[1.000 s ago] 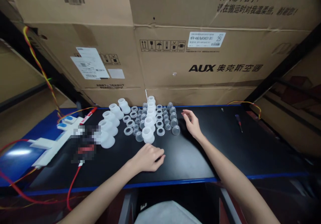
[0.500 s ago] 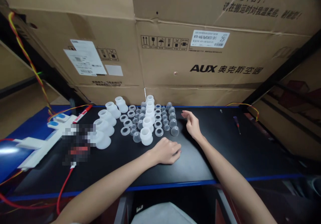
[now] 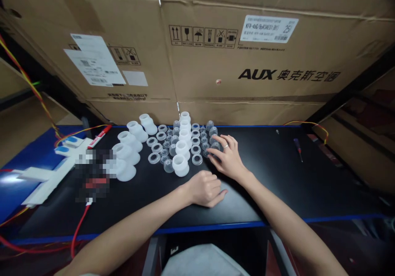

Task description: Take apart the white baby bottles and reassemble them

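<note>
My right hand (image 3: 227, 157) reaches over the right-hand column of clear domed caps (image 3: 210, 125), thumb and fingers apart around the nearer ones. Whether a fingertip touches a cap I cannot tell. My left hand (image 3: 206, 188) rests on the black tabletop as a loose fist, thumb out, with nothing visible in it. Ahead of it stands a column of frosted white wide-necked bottles (image 3: 180, 167). Beside these lie rows of translucent rings (image 3: 197, 159) and small clear teat-like pieces (image 3: 204, 134). More rings (image 3: 154, 157) and clear caps (image 3: 168, 166) lie left of that column.
More frosted bottles (image 3: 126, 171) stand in a slanting row at left. A white power strip (image 3: 55, 175), a red marker (image 3: 100, 136) and a blurred-out object with a red cable (image 3: 75, 230) lie beyond. A screwdriver (image 3: 298, 146) is at right; a cardboard wall (image 3: 200, 82) stands behind.
My right hand has moved left and opened over the clear caps. My left hand stays in place, its thumb now sticking out more. The view has tilted slightly downward.
</note>
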`<control>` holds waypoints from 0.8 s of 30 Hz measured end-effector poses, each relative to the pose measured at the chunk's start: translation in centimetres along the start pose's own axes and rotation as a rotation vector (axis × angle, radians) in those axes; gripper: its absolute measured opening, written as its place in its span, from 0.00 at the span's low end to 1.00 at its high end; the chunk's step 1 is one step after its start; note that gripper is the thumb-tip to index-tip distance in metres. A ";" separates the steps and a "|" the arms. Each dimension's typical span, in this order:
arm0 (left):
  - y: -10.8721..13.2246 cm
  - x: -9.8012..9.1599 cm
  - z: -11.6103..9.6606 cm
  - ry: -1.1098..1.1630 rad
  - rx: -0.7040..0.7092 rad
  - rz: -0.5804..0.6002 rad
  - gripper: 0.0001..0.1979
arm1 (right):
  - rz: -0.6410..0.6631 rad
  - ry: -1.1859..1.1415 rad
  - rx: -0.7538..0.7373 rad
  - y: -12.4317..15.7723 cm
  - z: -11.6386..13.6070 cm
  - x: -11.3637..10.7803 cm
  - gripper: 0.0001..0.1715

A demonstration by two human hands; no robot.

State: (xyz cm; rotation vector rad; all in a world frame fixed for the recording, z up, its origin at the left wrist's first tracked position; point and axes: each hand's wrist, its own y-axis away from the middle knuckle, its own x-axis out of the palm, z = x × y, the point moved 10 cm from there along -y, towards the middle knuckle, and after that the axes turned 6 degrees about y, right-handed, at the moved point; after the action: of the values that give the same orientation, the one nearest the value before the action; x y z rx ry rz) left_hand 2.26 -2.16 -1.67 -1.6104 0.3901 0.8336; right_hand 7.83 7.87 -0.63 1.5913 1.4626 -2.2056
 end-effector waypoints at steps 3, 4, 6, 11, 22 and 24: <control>-0.5 -1.3 -1.5 0.080 0.070 -0.104 0.22 | 0.046 0.068 -0.069 -0.2 1.7 1.0 0.13; -0.6 -1.5 -1.8 0.100 0.076 -0.107 0.21 | 0.065 0.085 -0.084 -0.2 2.1 1.3 0.13; -0.9 -1.6 -2.0 0.124 0.066 -0.094 0.15 | 0.099 0.109 -0.100 -0.2 2.7 1.7 0.14; -0.5 -1.6 -0.9 0.223 -0.008 -0.055 0.16 | 0.143 0.102 -0.136 -0.1 3.2 2.3 0.14; -0.6 -1.7 0.8 0.172 -0.082 -0.088 0.11 | 0.205 0.064 -0.203 0.5 3.2 3.4 0.17; -0.7 -2.0 0.9 0.136 -0.090 -0.094 0.11 | 0.208 0.044 -0.216 0.5 3.2 3.4 0.16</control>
State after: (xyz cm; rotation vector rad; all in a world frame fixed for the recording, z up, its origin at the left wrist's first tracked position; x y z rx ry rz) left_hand 1.09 -1.54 0.19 -1.7609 0.3739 0.6811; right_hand 4.19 6.85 -3.44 1.6449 1.4173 -1.8450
